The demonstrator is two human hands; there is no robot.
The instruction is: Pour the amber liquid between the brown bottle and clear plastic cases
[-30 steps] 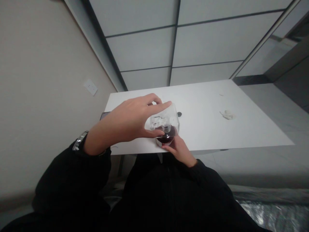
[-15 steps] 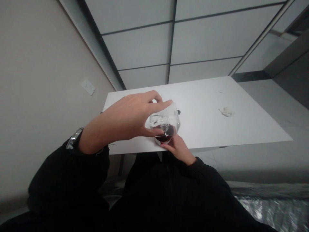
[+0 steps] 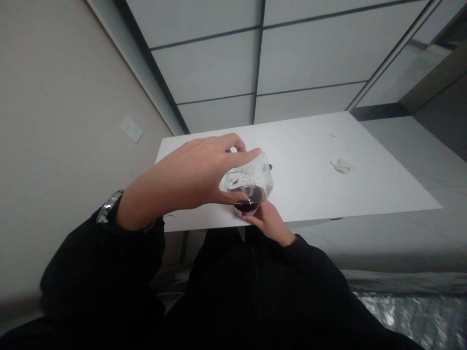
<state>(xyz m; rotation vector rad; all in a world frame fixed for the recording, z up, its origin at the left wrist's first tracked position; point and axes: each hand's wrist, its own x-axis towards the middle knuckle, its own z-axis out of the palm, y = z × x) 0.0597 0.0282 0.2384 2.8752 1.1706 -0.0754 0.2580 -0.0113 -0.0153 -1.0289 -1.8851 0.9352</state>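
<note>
My left hand wraps over a clear square glass bottle from the left, with the fingers across its top and the thumb along its near side. Dark red liquid pools at the bottle's low end, just above a silver metal cap. My right hand comes up from below, with its fingertips against the low end of the bottle. Part of that end is hidden behind my left thumb. A wristwatch sits on my left wrist.
The white table stretches away beyond my hands, with a crumpled tissue at its right and a small black round object behind the bottle. A wall with a switch plate runs along the left side. A crinkled silver sheet lies low at right.
The whole scene sits slightly higher in view. Both hands stay on the bottle, and the dark liquid shows as a smaller patch near the cap.
</note>
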